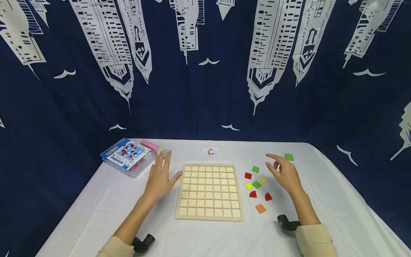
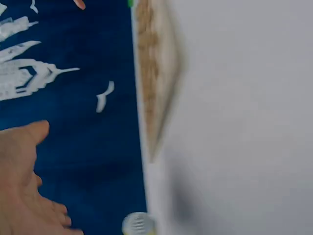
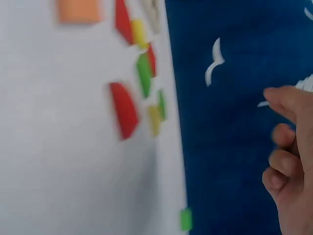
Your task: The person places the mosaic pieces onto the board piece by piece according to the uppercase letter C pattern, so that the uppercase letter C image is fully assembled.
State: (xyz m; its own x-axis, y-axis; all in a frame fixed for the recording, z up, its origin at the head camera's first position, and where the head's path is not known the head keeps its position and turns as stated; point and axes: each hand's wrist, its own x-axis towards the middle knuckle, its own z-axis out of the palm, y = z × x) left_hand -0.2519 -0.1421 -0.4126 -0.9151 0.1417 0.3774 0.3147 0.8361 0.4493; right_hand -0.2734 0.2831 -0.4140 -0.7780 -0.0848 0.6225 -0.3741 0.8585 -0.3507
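My left hand (image 1: 158,182), fingers spread, hovers beside the upper left edge of a wooden grid board (image 1: 210,218). It holds nothing. On the right, my right hand (image 1: 287,175) is raised over the table, index finger (image 3: 286,100) extended and the others loosely bent, with nothing in its grasp. A green piece (image 1: 289,157) lies just behind it. Between this hand and the board are scattered small flat pieces: green (image 1: 256,184), red (image 1: 268,196), yellow (image 1: 248,186) and an orange square (image 1: 260,208). The board's square cells hold plain wooden tiles.
A small card (image 1: 211,152) printed with a grid and a coloured figure lies behind the board. At the back left, a clear plastic box (image 1: 128,157) with a blue label sits beside a pink toy microphone (image 1: 151,145). A dark blue patterned curtain (image 1: 192,107) hangs behind the white table.
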